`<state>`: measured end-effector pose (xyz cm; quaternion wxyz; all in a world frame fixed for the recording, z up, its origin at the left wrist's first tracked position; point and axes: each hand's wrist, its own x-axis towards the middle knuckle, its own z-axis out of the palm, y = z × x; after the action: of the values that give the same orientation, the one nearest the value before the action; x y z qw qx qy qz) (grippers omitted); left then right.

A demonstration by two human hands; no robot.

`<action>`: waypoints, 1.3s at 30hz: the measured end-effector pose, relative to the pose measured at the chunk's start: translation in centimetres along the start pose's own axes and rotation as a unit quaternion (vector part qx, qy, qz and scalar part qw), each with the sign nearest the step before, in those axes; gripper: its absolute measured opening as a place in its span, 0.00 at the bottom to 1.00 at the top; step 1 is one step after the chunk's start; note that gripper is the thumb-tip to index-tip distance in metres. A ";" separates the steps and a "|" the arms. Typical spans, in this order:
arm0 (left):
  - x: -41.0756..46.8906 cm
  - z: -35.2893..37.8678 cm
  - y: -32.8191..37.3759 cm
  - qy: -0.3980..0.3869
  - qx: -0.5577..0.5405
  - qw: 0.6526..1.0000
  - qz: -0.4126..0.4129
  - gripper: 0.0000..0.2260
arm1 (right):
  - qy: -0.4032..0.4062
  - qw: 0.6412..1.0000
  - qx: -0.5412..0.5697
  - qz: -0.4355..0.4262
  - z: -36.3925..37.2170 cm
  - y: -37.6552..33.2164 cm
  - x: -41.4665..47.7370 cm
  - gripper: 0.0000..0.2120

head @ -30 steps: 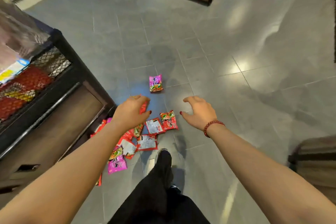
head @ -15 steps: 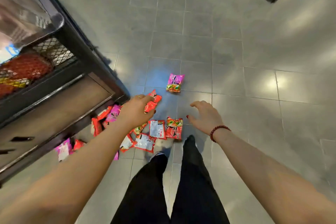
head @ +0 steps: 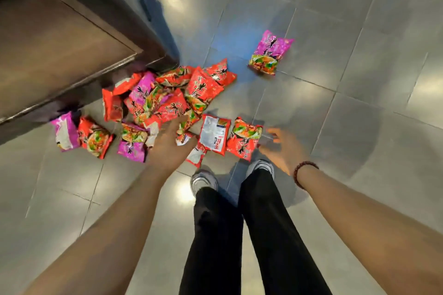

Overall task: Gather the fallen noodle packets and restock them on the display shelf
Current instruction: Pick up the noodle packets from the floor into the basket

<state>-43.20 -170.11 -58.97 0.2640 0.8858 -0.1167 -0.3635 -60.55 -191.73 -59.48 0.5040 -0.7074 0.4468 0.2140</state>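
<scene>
Head view, noodle packets [head: 172,103] — under, beside hands [head: 167,151]

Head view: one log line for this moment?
phase: gather, nothing held | left hand: open, over pile | right hand: open, beside red packet | pink packet: apart from pile

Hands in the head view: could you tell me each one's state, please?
Left hand: blurred over the packets; cannot tell.
Right hand: open, holding nothing.
</scene>
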 end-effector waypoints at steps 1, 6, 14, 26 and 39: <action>1.3 1.6 -1.7 0.002 -0.011 1.000 -0.011 0.30 | -0.005 1.000 0.011 0.005 1.3 1.3 1.8 0.20; 8.5 9.7 -9.3 0.003 -0.031 0.999 -0.041 0.31 | 0.018 1.000 0.015 0.018 7.6 8.2 11.5 0.29; 18.3 20.8 -18.7 -0.053 -0.020 0.998 0.009 0.41 | 0.057 0.998 -0.024 0.023 16.0 17.3 22.3 0.38; 20.3 24.7 -23.5 -0.063 0.015 0.998 -0.014 0.44 | 0.155 0.988 0.023 0.014 22.9 20.8 24.3 0.46; 14.7 20.3 -20.9 -0.003 -0.104 0.994 -0.041 0.34 | 0.082 0.996 -0.008 -0.018 18.3 14.4 18.4 0.36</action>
<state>-46.84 -166.34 -91.19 0.3388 0.8565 -0.0429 -0.3869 -60.65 -184.13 -88.17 0.4636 -0.7347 0.4720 0.1497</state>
